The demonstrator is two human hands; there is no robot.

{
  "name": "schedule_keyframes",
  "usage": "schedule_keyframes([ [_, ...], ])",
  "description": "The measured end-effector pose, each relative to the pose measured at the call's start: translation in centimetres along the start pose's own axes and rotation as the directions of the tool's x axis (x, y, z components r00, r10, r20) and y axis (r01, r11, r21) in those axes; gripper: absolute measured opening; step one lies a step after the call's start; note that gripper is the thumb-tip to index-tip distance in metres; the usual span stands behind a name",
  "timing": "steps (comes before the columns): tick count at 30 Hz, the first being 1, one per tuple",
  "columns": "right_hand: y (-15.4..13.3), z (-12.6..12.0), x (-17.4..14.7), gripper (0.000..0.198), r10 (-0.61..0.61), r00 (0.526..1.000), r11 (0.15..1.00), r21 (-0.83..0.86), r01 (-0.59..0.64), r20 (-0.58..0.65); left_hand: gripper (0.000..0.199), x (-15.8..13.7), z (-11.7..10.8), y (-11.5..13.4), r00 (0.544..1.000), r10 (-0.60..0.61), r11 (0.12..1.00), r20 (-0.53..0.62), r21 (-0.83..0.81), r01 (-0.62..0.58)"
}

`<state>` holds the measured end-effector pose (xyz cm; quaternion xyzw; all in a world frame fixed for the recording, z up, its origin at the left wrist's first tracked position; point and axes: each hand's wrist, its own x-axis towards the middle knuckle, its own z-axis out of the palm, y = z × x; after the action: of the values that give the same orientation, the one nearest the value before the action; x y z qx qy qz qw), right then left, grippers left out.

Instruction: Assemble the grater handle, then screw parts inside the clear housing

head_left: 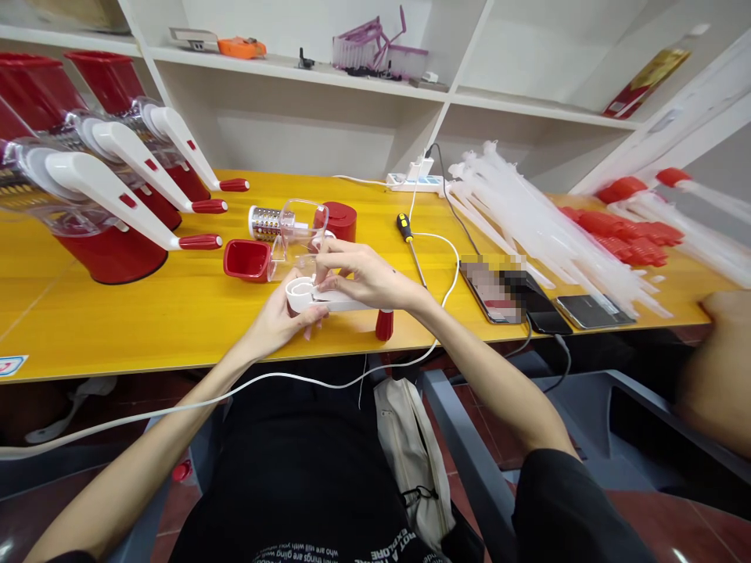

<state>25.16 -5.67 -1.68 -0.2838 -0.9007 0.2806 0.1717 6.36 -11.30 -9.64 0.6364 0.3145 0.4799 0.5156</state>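
Note:
A white crank handle (346, 305) with a red grip (384, 325) at its right end is held just above the table's front edge. My left hand (274, 319) is closed around its round, hollow end. Over that same end, my right hand (371, 275) has its thumb and fingers pinched together; whatever lies between the fingertips is hidden. Just behind my hands lie a red hopper (249, 259), a clear plastic housing (302, 223), a perforated metal grater drum (267, 223) and a red base (340, 222).
Assembled red-and-white rotary graters (117, 254) stand at left. A screwdriver (411, 241), phones (540, 301), a power strip (404, 182) and bagged clear plastic pieces (516, 203) lie to the right. A white cable (328, 381) crosses in front of me. Another person's arm (719, 367) shows at far right.

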Motion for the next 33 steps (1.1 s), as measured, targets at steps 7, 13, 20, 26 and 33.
schedule_keyframes([
  [7, -0.3, -0.4, -0.3, 0.069, -0.001, 0.995, 1.000, -0.002, 0.002, 0.100, 0.044, 0.0, 0.0, -0.1, 1.000, -0.005, 1.000, -0.012, 0.007, 0.005],
  [13, -1.1, -0.8, -0.3, 0.065, 0.012, 0.991, 1.000, -0.021, -0.009, 0.133, 0.040, -0.1, 0.1, 0.0, 1.000, -0.006, 1.000, 0.021, 0.025, 0.006],
  [20, -0.5, -0.4, 0.1, 0.060, 0.011, 0.997, 1.000, -0.025, -0.009, 0.079, 0.039, -0.2, 0.0, 0.1, 0.999, 0.008, 1.000, 0.052, 0.009, -0.009],
  [26, -0.2, -0.1, -0.2, 0.061, 0.023, 1.000, 1.000, -0.002, -0.022, 0.022, 0.041, -0.2, 0.0, 0.0, 0.999, -0.005, 1.000, 0.049, -0.004, 0.005],
  [33, -0.3, 0.0, -0.1, 0.060, 0.027, 1.000, 1.000, 0.010, -0.027, -0.004, 0.041, -0.1, -0.1, -0.1, 0.999, 0.003, 1.000, 0.037, -0.011, -0.003],
])
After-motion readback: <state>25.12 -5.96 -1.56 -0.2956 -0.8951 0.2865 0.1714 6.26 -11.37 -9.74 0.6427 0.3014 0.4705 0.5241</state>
